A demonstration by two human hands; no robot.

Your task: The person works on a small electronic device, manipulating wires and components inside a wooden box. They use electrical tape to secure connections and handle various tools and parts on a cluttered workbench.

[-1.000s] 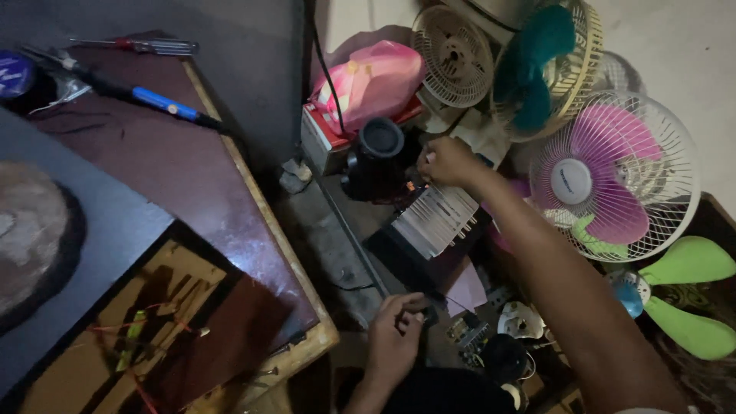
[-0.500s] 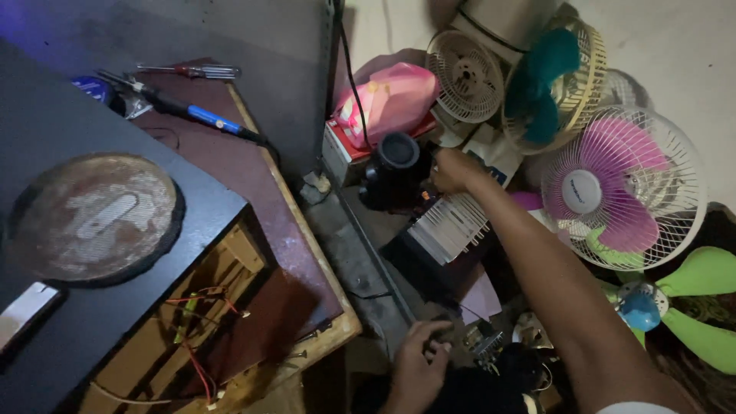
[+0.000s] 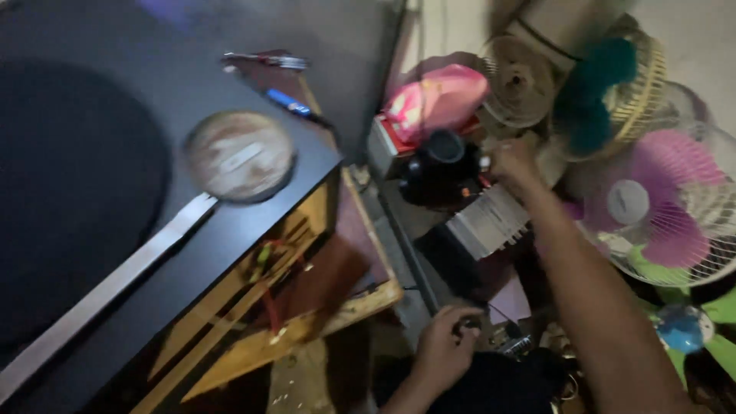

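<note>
The right hand (image 3: 512, 159) reaches the black motor unit (image 3: 441, 165) among the floor clutter, grip hidden. The left hand (image 3: 445, 349) is closed on a small dark part (image 3: 465, 325), possibly a knob. The motor is judged heavy and rigid; grasp its body.

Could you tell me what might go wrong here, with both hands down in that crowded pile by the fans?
The right hand reaches over the black motor-like part into packed clutter; it could knock the finned metal block loose. The left hand works low among loose small parts, where wires may snag. The frame is blurred and dim, so either grip could slip.
</note>
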